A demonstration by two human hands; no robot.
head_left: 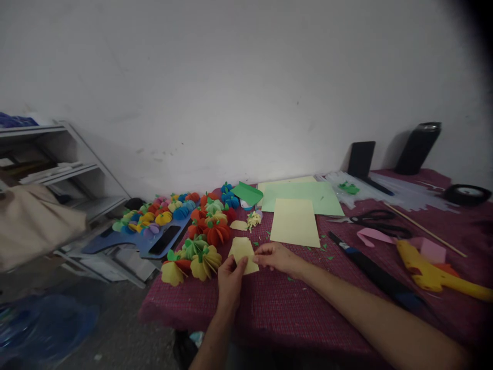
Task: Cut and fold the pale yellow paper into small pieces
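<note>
A small piece of pale yellow paper (242, 248) is held between my two hands over the table's front half. My left hand (231, 275) grips its lower left part, thumb on top. At its right edge, my right hand (278, 258) pinches the paper with thumb and fingers. Beyond the hands lie a curved yellow paper piece (239, 225) and a heap of yellow paper scraps (254, 220). A larger yellow sheet (295, 222) lies to the right, overlapping a pale green sheet (300, 194). Yellow paper pumpkins (206, 263) stand left of my left hand.
Black scissors (372, 220), a black-handled tool (370, 270), a yellow glue gun (427, 270) and a thin wooden stick (423, 229) lie on the right. A black bottle (419, 149) stands at the back right. A phone (165, 240) and more paper pumpkins rest on a blue board (111, 242) at left.
</note>
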